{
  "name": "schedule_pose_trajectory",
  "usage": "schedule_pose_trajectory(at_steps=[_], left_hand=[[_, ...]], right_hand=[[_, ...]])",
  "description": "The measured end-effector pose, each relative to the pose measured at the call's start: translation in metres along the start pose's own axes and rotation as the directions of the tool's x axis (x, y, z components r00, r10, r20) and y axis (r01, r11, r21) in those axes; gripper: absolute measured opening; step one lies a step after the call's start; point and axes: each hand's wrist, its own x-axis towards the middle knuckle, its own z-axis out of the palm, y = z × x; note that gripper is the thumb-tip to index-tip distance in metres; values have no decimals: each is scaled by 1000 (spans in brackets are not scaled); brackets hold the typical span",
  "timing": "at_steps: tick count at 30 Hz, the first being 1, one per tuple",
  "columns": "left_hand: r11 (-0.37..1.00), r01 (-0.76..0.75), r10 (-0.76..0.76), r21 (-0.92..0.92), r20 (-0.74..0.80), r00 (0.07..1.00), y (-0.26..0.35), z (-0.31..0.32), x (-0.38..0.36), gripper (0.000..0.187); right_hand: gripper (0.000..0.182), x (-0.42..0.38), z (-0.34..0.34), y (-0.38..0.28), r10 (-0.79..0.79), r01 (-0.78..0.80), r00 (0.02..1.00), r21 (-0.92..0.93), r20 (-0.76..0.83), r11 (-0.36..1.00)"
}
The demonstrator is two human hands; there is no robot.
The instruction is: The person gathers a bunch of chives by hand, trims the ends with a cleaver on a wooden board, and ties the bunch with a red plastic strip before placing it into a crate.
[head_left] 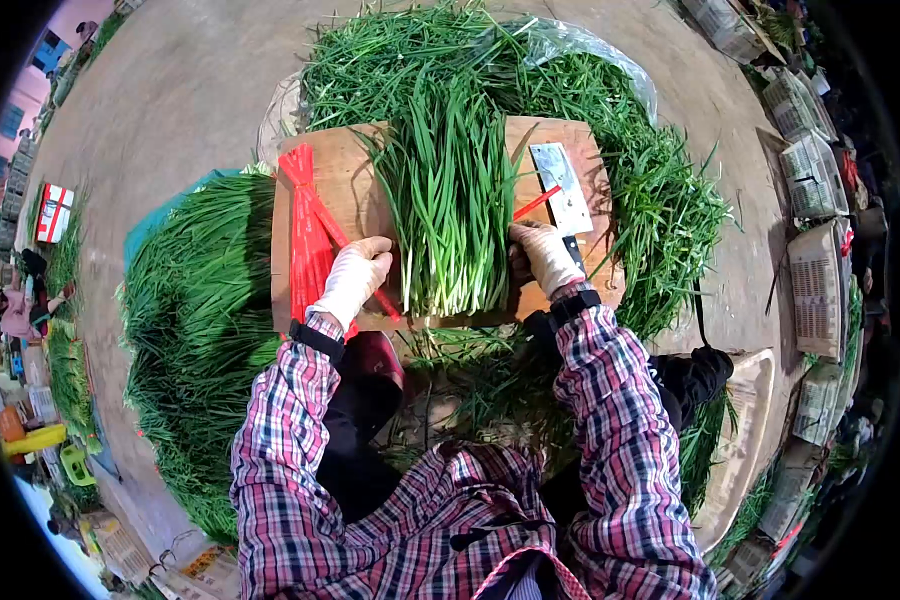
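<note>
A bunch of green garlic chives (448, 200) lies on a wooden board (365, 150), its pale cut ends toward me. My left hand (358, 278), in a whitish glove with bare fingertips, is curled closed at the bunch's left side, over a red plastic strip (384, 304). On the right edge of the bunch, my right hand (548, 258) has its gloved fingers bent closed against the stalks. What either set of fingertips grips is hidden. Another red strip end (536, 203) sticks out right of the bunch. A bundle of red strips (308, 235) lies at left.
A cleaver (562, 188) rests on the board's right side, handle toward my right hand. Loose chives (660, 220) pile behind and right of the board, with clear plastic (595, 50) on top. A large stack of chives (200, 340) stands left. Crates (815, 175) line the right side.
</note>
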Motion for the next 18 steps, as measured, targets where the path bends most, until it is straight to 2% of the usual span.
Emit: schedule_pose_trajectory(at_steps=[1, 3, 6, 9, 11, 13, 15, 16, 17, 18], left_hand=[[999, -12, 12, 37, 8, 1000, 4, -2, -2, 34], [993, -39, 36, 112, 26, 999, 8, -6, -5, 35], [997, -47, 43, 67, 47, 998, -1, -7, -1, 36], [997, -48, 46, 58, 48, 998, 8, -9, -3, 37], [985, -76, 69, 155, 45, 997, 21, -13, -7, 36], [1000, 6, -6, -2, 61, 998, 7, -8, -2, 37], [999, 24, -22, -40, 69, 997, 2, -6, 0, 39], [999, 18, -15, -43, 70, 997, -3, -6, 1, 39], [999, 12, -9, -46, 70, 997, -8, -5, 2, 39], [999, 7, -3, -49, 71, 997, -4, -6, 0, 40]], right_hand=[[12, -3, -2, -1, 12, -13, 1000, -12, -14, 1000], [14, -7, -2, -3, -62, 56, 996, -89, -60, 994], [20, -17, -1, -7, -172, 142, 978, -228, -117, 963], [26, -45, -4, -12, -218, 190, 974, -298, -63, 935], [27, -65, -1, -2, -303, 258, 951, -367, -69, 894], [29, -67, -6, 21, -269, 243, 963, -397, -10, 885], [31, -61, -7, 48, -395, 322, 919, -545, -19, 774], [34, -67, -6, 48, -261, 211, 965, -561, -10, 800], [32, -64, -11, 56, -352, 271, 935, -726, 42, 632], [30, -72, -10, 50, -379, 275, 924, -794, 61, 542]])
